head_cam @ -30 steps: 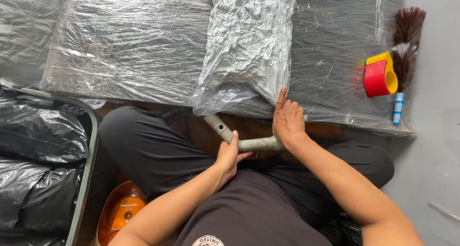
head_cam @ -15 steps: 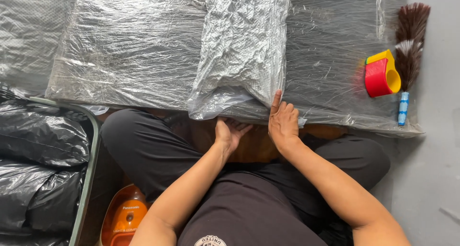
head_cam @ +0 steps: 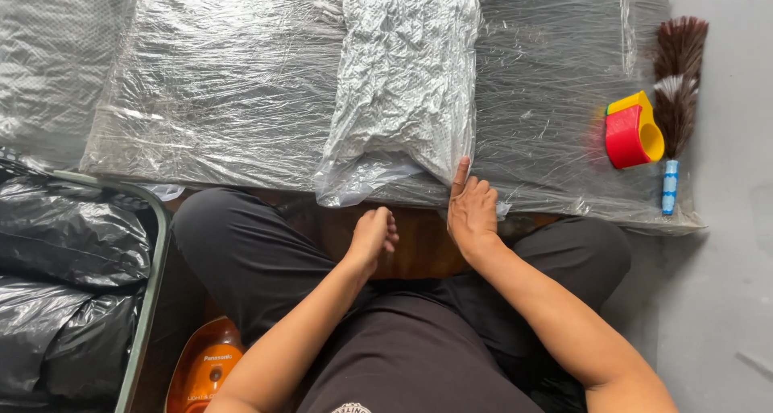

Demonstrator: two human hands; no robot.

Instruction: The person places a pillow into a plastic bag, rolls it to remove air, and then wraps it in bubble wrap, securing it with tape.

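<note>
A crinkled clear plastic bag [head_cam: 403,83], vacuum-tight around grey fabric, lies on top of wide flat plastic-wrapped bundles [head_cam: 217,83]. My right hand [head_cam: 471,212] rests at the bag's lower right corner, its index finger stretched up along the bag's edge and the other fingers curled. My left hand [head_cam: 372,236] hovers just below the bag's loose open end, fingers curled in with nothing visible in them. I sit cross-legged in dark trousers, and a brown wooden surface [head_cam: 419,248] shows between my knees.
A red and yellow plastic scoop-like object [head_cam: 632,131] and a brown feather duster [head_cam: 679,83] lie at the right on another wrapped bundle [head_cam: 555,99]. Black bags [head_cam: 72,244] fill a green-rimmed container [head_cam: 153,260] at the left. An orange vacuum cleaner [head_cam: 205,369] sits by my left knee.
A grey tube that my left hand held at the bag's mouth is gone from view. My left hand has drawn back slightly; my right hand stays at the bag's corner.
</note>
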